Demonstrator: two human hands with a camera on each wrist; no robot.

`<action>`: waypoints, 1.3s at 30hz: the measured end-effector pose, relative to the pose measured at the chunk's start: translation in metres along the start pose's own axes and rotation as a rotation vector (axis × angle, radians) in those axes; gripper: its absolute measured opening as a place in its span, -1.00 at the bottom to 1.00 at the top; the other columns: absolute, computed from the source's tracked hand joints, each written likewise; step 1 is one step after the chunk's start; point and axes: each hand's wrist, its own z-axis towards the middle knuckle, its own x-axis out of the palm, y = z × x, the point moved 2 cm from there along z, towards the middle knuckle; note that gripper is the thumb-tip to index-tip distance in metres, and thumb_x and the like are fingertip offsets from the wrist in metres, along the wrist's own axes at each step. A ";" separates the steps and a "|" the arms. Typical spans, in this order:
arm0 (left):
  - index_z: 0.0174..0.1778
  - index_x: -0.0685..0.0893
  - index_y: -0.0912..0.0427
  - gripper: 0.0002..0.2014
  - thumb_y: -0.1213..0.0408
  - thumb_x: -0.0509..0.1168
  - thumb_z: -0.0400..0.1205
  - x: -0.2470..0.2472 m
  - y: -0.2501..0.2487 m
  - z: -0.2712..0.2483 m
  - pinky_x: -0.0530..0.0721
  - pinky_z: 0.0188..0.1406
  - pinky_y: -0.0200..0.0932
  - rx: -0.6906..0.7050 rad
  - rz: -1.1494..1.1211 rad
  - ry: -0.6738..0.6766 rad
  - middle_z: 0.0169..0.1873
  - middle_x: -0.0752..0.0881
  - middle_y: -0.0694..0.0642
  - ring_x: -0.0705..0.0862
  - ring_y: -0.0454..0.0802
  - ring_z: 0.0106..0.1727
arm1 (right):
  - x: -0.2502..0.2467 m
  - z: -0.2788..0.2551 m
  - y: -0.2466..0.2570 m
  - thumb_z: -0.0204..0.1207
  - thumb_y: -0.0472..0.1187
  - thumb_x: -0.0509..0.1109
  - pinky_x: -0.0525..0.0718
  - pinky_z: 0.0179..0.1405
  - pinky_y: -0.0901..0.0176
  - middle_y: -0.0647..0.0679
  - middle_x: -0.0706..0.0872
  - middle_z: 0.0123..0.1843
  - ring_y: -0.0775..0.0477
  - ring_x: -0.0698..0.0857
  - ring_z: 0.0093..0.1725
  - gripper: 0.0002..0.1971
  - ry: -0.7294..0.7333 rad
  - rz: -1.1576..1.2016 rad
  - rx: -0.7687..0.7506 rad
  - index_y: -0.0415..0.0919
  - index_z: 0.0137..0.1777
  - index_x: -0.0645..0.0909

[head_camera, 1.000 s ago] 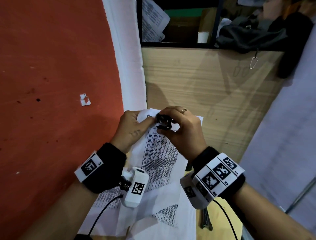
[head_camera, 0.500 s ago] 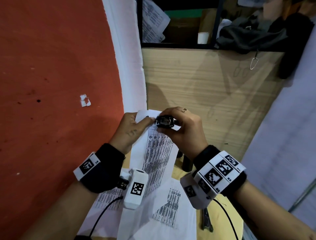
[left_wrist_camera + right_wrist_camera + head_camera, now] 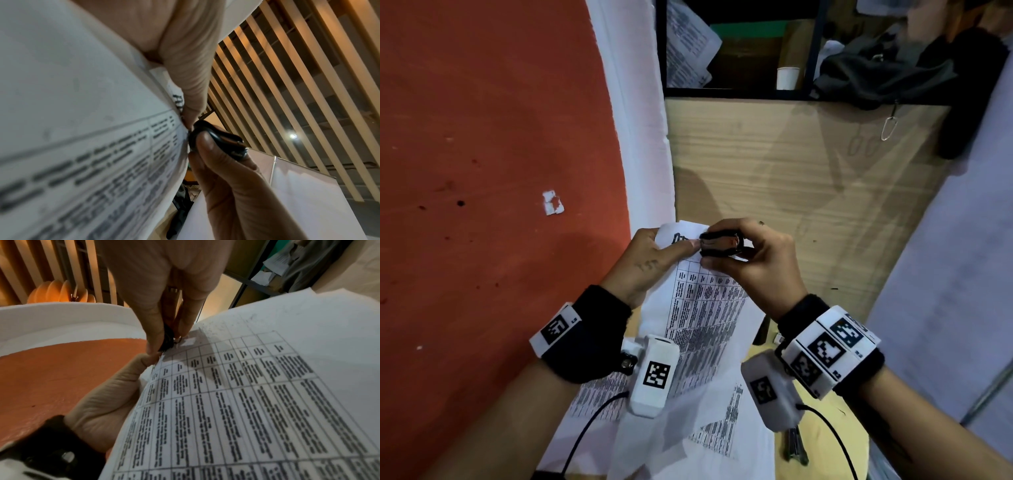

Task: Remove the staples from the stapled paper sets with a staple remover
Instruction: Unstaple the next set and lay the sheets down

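Note:
A stapled paper set printed with tables is lifted off the table, its top corner raised. My left hand pinches that top corner, thumb on the front of the sheet. My right hand grips a black staple remover between thumb and fingers, its tip against the paper's top corner beside my left thumb. The left wrist view shows the staple remover pressed to the paper set's edge. In the right wrist view the staple remover's claws touch the paper set. The staple itself is too small to make out.
More printed sheets lie on the table below my wrists. A dark metal tool lies at the table's lower right. A red wall is on the left, a wooden panel ahead, with a shelf of clutter above.
The staple remover has turned from upright to lying sideways against the paper's top corner. The paper set has been lifted slightly and my right wrist has risen a little.

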 end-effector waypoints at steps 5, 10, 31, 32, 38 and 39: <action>-0.20 0.69 0.25 -0.86 0.49 0.26 0.62 0.004 -0.003 -0.003 0.62 -0.27 -0.41 0.037 -0.022 0.017 -0.45 0.75 -0.09 0.69 -0.24 -0.35 | 0.001 0.000 0.000 0.15 -0.33 0.65 0.77 -0.09 -0.16 -0.05 0.78 -0.12 -0.09 0.75 -0.07 -0.66 -0.023 0.076 0.082 -0.04 -0.11 0.70; -0.22 0.68 0.16 -0.80 0.56 0.32 0.56 0.005 -0.007 -0.006 0.57 -0.35 -0.49 0.059 0.035 0.086 -0.50 0.75 -0.16 0.67 -0.35 -0.43 | -0.002 0.000 0.004 0.18 -0.33 0.67 0.75 -0.09 -0.18 -0.08 0.80 -0.14 -0.02 0.75 -0.13 -0.72 -0.026 0.054 0.130 -0.10 -0.15 0.70; -0.30 0.74 0.03 -0.83 0.42 0.45 0.49 0.009 0.001 0.003 0.64 -0.31 -0.30 0.118 0.124 -0.119 -0.47 0.76 -0.15 0.67 -0.25 -0.41 | -0.004 0.005 0.015 0.23 -0.26 0.66 0.73 -0.28 0.07 -0.11 0.75 -0.25 -0.04 0.71 -0.22 -0.75 -0.084 -0.116 0.066 -0.31 -0.23 0.65; -0.33 0.73 0.11 -0.89 0.37 0.48 0.48 0.007 0.001 0.004 0.63 -0.33 -0.26 0.102 0.118 -0.136 -0.48 0.76 -0.07 0.65 -0.18 -0.42 | -0.005 0.004 0.013 0.23 -0.24 0.66 0.72 -0.30 0.15 -0.10 0.75 -0.25 -0.01 0.71 -0.23 -0.75 -0.094 -0.128 0.061 -0.32 -0.23 0.65; -0.21 0.74 0.26 -0.88 0.31 0.52 0.44 -0.004 0.004 0.003 0.69 0.08 0.22 0.060 0.046 -0.158 -0.16 0.78 0.32 0.72 0.11 -0.16 | -0.019 -0.012 -0.028 0.22 -0.30 0.65 0.54 -0.35 0.48 0.02 0.71 -0.34 0.15 0.63 -0.32 -0.78 -0.140 -0.217 0.185 -0.35 -0.28 0.65; -0.22 0.74 0.22 -0.90 0.32 0.52 0.44 -0.008 0.008 0.005 0.69 0.07 0.17 0.057 0.067 -0.175 -0.15 0.78 0.32 0.72 0.10 -0.15 | -0.022 -0.019 -0.040 0.22 -0.29 0.65 0.53 -0.33 0.45 0.04 0.69 -0.35 0.15 0.61 -0.33 -0.77 -0.135 -0.252 0.219 -0.33 -0.28 0.64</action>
